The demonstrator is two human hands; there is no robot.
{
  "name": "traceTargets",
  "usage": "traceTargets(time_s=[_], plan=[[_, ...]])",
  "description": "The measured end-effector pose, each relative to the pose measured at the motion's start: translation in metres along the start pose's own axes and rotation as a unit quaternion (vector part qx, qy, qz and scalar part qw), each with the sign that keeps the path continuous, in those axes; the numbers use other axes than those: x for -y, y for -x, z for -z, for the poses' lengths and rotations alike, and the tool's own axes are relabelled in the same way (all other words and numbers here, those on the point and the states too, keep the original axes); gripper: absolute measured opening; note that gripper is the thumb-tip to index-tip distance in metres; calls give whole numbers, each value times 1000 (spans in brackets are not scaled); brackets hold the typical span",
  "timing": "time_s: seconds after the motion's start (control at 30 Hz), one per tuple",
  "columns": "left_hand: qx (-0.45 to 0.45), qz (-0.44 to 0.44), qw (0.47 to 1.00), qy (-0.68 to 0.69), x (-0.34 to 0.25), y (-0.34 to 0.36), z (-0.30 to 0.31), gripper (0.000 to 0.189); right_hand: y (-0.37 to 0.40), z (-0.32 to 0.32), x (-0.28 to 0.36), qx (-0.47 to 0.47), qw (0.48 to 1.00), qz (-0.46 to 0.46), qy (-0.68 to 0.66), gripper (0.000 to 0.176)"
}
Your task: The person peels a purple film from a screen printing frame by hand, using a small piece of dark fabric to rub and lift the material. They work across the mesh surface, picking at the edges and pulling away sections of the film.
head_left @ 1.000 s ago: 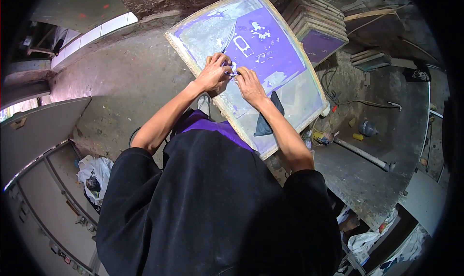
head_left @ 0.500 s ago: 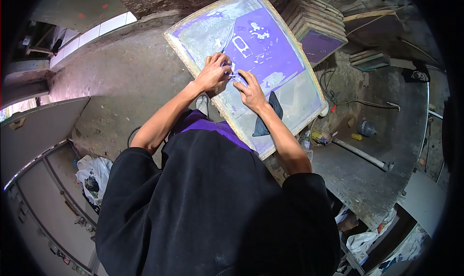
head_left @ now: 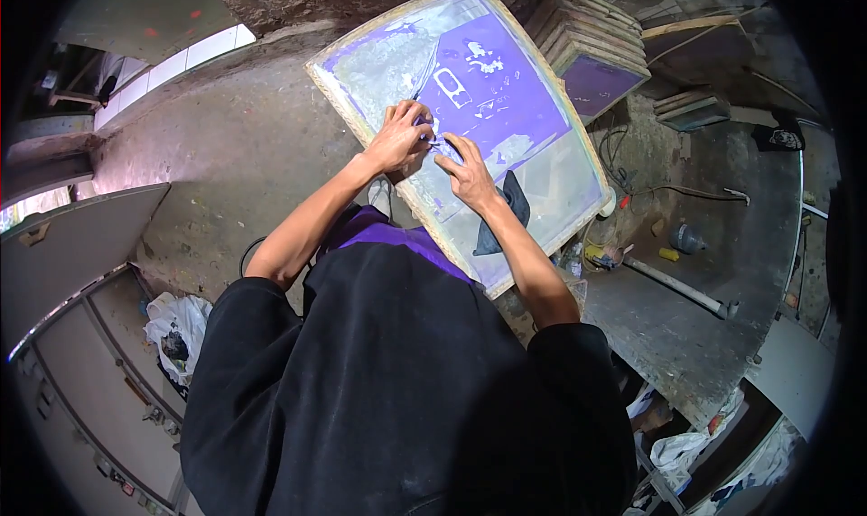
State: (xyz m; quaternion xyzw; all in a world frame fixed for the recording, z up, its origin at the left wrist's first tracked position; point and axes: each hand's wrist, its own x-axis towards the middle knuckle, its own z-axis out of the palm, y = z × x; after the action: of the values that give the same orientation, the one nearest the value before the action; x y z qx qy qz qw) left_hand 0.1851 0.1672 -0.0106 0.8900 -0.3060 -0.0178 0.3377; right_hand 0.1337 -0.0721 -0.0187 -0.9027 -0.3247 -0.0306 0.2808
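In the upper middle of the frame lies a wood-edged panel (head_left: 562, 191), tilted in the view, with a purple patch (head_left: 524, 101) and cloudy bare areas. The left hand (head_left: 397, 139) and right hand (head_left: 470, 173) are close together over its near side, fingers bent around a small pale purple scrap (head_left: 437, 142). The fingers mostly hide it, so whether either hand is closed on it cannot be told. The right forearm partly covers a dark cloth (head_left: 514, 198) on the panel. The bottom of the black shirt (head_left: 388, 381) is cut off.
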Motion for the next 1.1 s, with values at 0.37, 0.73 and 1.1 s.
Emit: traceTargets(time_s=[0.37, 0.73, 1.1], plan=[[-7, -6, 1000, -4, -1, 1, -2, 24, 4, -2, -2, 14, 1000, -2, 13, 53], [-24, -26, 999, -8, 0, 4, -2, 27, 7, -4, -4, 18, 1000, -3, 5, 54], [-5, -15, 1000, -8, -2, 4, 1, 25, 4, -1, -4, 29, 999, 0, 29, 50]])
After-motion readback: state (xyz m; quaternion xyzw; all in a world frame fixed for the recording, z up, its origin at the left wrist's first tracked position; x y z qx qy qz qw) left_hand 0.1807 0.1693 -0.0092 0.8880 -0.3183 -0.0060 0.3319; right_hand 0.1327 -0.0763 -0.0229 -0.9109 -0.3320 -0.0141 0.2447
